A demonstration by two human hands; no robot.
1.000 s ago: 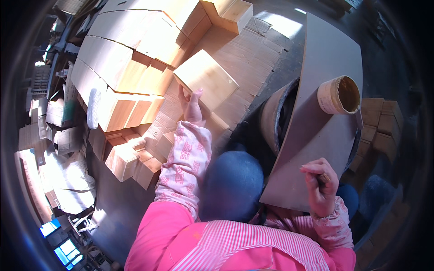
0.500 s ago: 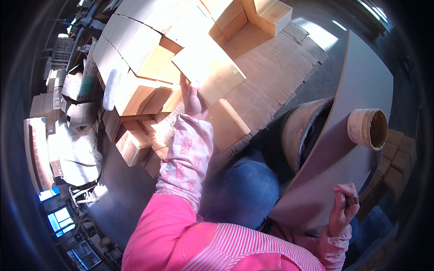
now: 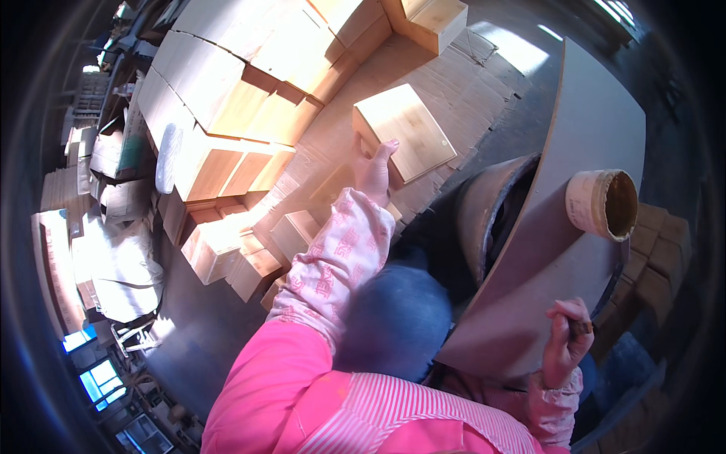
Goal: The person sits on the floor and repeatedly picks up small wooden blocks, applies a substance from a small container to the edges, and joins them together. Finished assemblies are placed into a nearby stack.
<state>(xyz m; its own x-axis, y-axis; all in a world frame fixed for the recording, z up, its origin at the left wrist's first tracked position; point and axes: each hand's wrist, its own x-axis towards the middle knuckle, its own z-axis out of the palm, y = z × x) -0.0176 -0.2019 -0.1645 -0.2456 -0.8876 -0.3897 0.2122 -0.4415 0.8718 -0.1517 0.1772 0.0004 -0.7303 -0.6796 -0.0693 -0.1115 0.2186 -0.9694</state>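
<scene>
My left hand [image 3: 373, 171] is stretched forward and grips a pale wooden box [image 3: 412, 136] by its near left side, thumb along its top edge. A flat face of the box with a small round mark near one corner is turned up. Over the right part of the grey board [image 3: 522, 303] my right hand [image 3: 569, 340] is raised, with its fingers closed round a small dark thing, most of which is hidden. On that board stands a round open tub [image 3: 603, 204], its inside stained brown.
Stacked wooden boxes [image 3: 227, 83] fill the far left, on flattened cardboard [image 3: 423, 64]. Smaller wooden blocks [image 3: 215, 250] lie nearer. A drum [image 3: 488, 212] is under the board; cardboard-coloured boxes [image 3: 654, 257] are stacked at right. My knee [image 3: 401, 321] is close below my left arm.
My left hand has carried the wooden box rightward, away from the stack, and tilted it. The view has shifted slightly. My right hand stays over the board, still closed.
</scene>
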